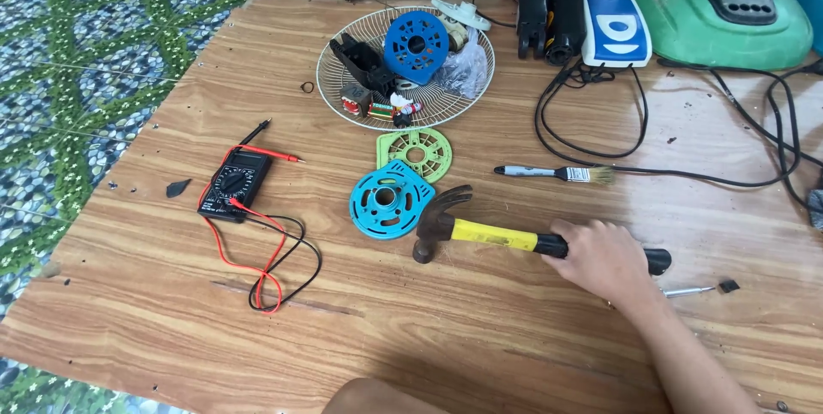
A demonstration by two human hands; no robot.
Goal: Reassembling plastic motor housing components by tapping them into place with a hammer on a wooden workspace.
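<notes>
The claw hammer [480, 232] lies on its side on the wooden desk [429, 337], its dark head pointing left and its yellow-and-black handle running right. The right hand [604, 258] covers the black grip near its end, fingers [570, 238] curled over and clenched around it; the butt of the handle sticks out beyond the hand. The left hand is out of sight.

Just left of the hammer head lies a light blue round plastic cover [390, 201], touching or nearly touching the head. Overlapping that cover's upper edge is a light green round cover [415, 153]. Above these sits a white wire fan guard [339, 93] used as a dish, holding a darker blue round cover [417, 45], black parts and small pieces.

To the right of the green cover lies a small paintbrush [557, 174], well above the hammer handle. A small screwdriver [696, 291] lies just right of the hand. Black cables [591, 150] loop across the upper right of the desk. Far to the left rests a black multimeter [235, 183] with red and black leads [266, 277] coiled beside it.
</notes>
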